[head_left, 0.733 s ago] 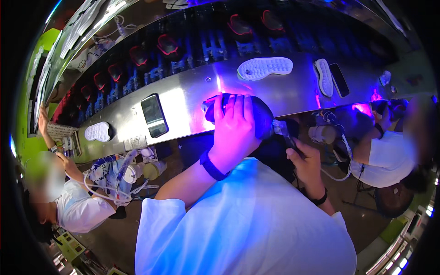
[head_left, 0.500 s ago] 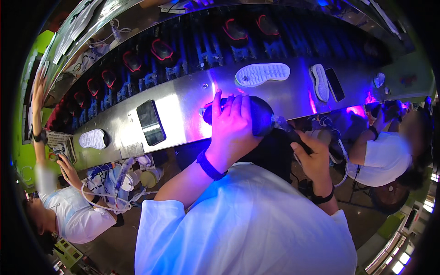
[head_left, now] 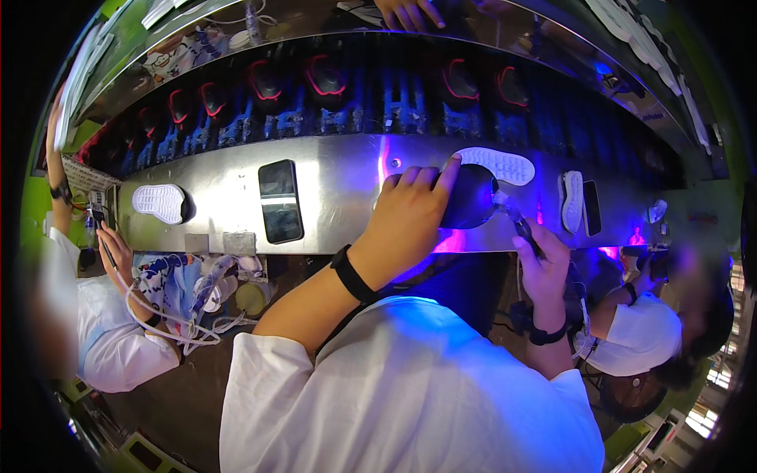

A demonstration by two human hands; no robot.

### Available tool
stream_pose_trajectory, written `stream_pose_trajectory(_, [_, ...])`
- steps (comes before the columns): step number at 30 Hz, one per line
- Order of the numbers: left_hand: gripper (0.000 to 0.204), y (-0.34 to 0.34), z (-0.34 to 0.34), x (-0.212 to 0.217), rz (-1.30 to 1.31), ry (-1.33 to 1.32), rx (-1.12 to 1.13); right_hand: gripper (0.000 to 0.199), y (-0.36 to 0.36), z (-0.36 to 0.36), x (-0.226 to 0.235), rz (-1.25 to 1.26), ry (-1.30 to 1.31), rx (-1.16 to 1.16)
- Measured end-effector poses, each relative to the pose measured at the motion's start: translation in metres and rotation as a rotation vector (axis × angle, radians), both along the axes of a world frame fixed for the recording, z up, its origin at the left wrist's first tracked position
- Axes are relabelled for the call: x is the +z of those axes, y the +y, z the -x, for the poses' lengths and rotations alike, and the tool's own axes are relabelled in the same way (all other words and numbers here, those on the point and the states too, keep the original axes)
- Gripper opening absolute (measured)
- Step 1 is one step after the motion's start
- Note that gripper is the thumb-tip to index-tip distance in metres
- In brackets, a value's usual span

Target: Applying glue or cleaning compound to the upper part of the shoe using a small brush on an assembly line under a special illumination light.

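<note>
My left hand (head_left: 406, 221) grips a dark shoe upper (head_left: 471, 201) from its left side, fingers curled over its top. My right hand (head_left: 546, 256) is closed around the dark handle of a brush (head_left: 523, 229). The pale brush end touches or nearly touches the shoe's right side. Just behind the shoe lies a white shoe sole (head_left: 505, 166), partly covered by it and by my left fingers. Blue-violet light falls on the shoe and my right hand. The shoe's underside is hidden.
Beyond the metal bench (head_left: 339, 189) runs a rack carrying several dark uppers (head_left: 325, 76) with red edges. Phones lie left (head_left: 281, 201) and right (head_left: 591, 209); white soles (head_left: 159, 203) (head_left: 572, 202) lie near them. Co-workers sit on both sides; another person's hand (head_left: 410, 11) shows across.
The view has shifted, so the bench sits differently. The shoe is tilted up, and my left fingers have curled over it from a flatter spread. The brush stays at its right side.
</note>
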State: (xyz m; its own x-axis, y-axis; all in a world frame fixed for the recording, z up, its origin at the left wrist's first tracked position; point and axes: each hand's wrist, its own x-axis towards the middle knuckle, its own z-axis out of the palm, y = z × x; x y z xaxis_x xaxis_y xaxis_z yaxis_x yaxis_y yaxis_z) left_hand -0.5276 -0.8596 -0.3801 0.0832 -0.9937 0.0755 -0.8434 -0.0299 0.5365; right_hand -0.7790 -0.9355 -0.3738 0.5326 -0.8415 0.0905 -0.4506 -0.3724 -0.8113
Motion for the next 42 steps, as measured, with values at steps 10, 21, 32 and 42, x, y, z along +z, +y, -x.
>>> stream_pose_trajectory(10, [0.114, 0.031, -0.023, -0.009, -0.072, 0.171, -0.092, 0.036, -0.008, -0.003, -0.007, -0.657, -0.144, 0.011])
stream_pose_trajectory(21, [0.102, 0.032, 0.014, 0.037, -0.201, 0.844, -0.242, 0.037, -0.018, 0.019, 0.038, -0.402, -0.249, 0.156])
stream_pose_trajectory(32, [0.081, 0.031, 0.03, 0.048, -0.431, 1.206, -0.119, 0.038, -0.003, 0.048, 0.027, -0.516, -0.162, 0.149])
stream_pose_trajectory(42, [0.063, 0.041, 0.022, 0.025, -0.523, 1.52, 0.044, 0.034, 0.034, 0.063, -0.002, -0.544, -0.071, 0.188])
